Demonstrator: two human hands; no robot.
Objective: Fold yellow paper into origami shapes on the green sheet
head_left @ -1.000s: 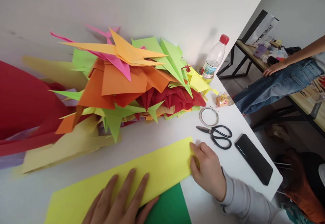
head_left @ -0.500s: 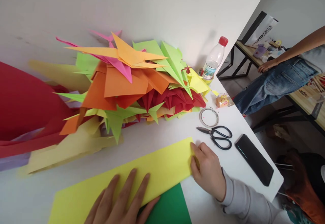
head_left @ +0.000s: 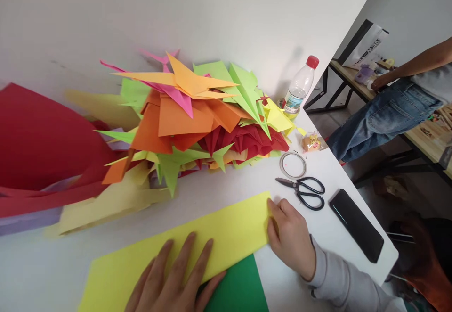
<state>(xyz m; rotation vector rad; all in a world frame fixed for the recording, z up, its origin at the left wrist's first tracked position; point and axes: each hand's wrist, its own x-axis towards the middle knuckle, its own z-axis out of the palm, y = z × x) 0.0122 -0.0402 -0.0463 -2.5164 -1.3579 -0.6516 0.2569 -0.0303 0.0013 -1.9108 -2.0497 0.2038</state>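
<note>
A folded yellow sheet of paper (head_left: 215, 239) lies on the white table (head_left: 219, 189) in front of me, over a green sheet (head_left: 240, 288). My left hand (head_left: 173, 279) lies flat on the yellow sheet, fingers stretched out. At the sheet's right end, my right hand (head_left: 289, 239) pinches the edge with curled fingers.
A big heap of folded paper planes (head_left: 197, 119) fills the back of the table, with red sheets (head_left: 38, 147) at the left. Black scissors (head_left: 303, 192), a tape ring (head_left: 292, 164), a dark phone (head_left: 356, 225), a wrapped snack (head_left: 310, 142) and a water bottle (head_left: 299, 88) lie right. Another person (head_left: 391, 104) stands at a far bench.
The view has shifted slightly, so everything sits a little further right. Both hands stay on the yellow sheet. The person at the back has moved a hand along the bench.
</note>
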